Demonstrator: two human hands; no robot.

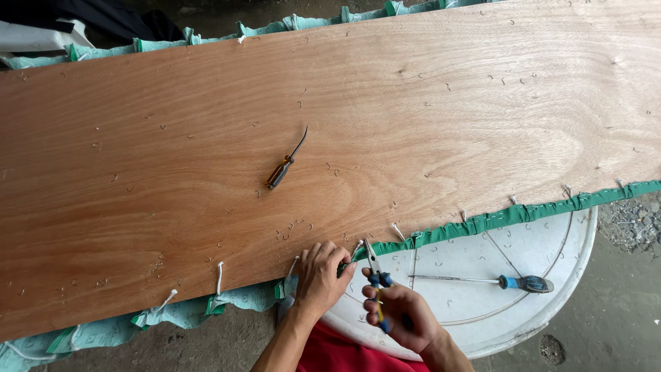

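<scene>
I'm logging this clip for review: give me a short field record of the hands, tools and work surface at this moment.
Left hand: left hand presses on the green fabric edge at the plywood board
Right hand: right hand grips blue-handled pliers, tips at the board's edge
Idle tools: bent-tip screwdriver lies on the board; blue-handled screwdriver lies on the white round table
Debris: loose staples scattered over the board

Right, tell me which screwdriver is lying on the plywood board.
The orange-and-black-handled screwdriver with the bent tip, alone mid-board on the plywood. The blue-handled screwdriver lies on the white round table instead, beside the right hand.
</scene>
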